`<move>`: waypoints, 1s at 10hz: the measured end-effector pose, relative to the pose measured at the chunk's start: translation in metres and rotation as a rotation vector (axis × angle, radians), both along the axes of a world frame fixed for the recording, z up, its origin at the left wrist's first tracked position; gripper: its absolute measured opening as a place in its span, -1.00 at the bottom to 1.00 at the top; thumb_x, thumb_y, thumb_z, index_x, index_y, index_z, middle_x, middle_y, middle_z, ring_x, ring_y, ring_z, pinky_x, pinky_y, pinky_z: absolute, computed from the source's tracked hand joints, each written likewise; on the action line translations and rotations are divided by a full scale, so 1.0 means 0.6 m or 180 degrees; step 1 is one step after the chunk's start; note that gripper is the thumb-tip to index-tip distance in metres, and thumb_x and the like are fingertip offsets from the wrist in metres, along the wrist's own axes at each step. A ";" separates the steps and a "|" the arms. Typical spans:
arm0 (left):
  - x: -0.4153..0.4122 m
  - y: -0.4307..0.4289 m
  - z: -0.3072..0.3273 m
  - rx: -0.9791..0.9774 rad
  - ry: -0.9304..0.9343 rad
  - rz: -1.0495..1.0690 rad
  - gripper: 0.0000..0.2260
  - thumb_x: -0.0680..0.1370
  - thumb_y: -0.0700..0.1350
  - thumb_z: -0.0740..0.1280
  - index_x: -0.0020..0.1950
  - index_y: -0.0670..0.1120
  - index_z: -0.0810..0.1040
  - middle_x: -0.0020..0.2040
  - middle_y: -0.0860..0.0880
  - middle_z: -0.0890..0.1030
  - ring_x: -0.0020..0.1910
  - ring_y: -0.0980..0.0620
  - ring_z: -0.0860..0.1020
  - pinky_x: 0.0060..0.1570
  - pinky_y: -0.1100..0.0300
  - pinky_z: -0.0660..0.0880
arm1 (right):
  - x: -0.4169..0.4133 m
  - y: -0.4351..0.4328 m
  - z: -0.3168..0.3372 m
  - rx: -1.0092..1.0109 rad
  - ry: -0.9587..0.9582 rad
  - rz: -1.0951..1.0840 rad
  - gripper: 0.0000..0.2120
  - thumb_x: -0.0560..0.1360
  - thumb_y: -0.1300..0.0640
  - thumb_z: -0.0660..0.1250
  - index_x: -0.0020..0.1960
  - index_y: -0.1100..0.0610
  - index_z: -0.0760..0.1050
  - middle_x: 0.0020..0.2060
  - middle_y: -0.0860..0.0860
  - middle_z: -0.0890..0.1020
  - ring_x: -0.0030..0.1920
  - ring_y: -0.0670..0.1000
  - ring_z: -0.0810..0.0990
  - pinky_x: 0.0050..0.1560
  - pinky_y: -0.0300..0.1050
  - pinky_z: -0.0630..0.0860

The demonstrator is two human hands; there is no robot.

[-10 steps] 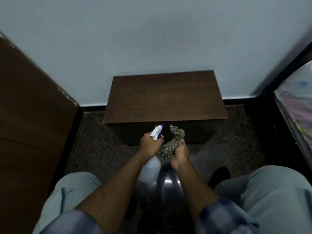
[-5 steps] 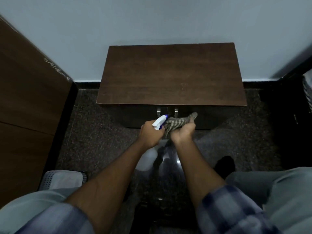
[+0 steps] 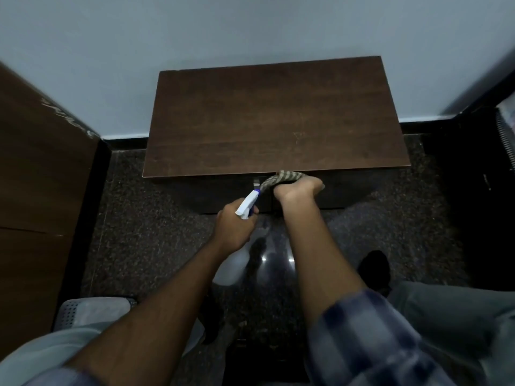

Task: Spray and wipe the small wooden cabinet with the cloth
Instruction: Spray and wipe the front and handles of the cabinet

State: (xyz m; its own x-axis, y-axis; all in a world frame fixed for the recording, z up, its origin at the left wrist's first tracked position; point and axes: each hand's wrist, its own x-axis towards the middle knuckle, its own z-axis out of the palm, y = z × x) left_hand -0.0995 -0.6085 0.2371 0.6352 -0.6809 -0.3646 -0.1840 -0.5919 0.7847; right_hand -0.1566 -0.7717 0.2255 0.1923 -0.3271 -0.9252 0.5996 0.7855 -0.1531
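A small dark wooden cabinet (image 3: 273, 115) stands against the pale wall, seen from above. My left hand (image 3: 234, 227) grips a white spray bottle (image 3: 246, 206) by its neck, nozzle pointing at the cabinet front; the bottle's body hangs below my wrist. My right hand (image 3: 296, 189) holds a striped grey cloth (image 3: 281, 178) bunched against the top front edge of the cabinet, beside a metal door handle (image 3: 255, 183).
A brown wooden panel (image 3: 41, 174) stands at the left. Dark speckled floor (image 3: 145, 232) surrounds the cabinet. A dark frame with patterned bedding (image 3: 505, 129) is at the right. A perforated grey object (image 3: 83, 310) lies by my left knee.
The view has closed in on the cabinet. My right hand has lifted the cloth from beside the bottle up to the cabinet's top front edge. My left hand keeps holding the bottle.
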 end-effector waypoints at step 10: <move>-0.018 -0.002 -0.025 -0.0131 0.0124 0.0336 -0.85 0.48 -0.29 0.38 -0.07 -0.08 0.68 -0.27 0.02 0.66 -0.33 0.04 0.57 -0.22 -0.01 0.57 | -0.029 0.052 0.036 -0.0621 0.1276 0.1229 -0.63 0.60 0.22 0.29 0.38 0.25 0.37 0.33 0.21 0.50 -0.03 0.06 0.45 0.01 0.01 0.42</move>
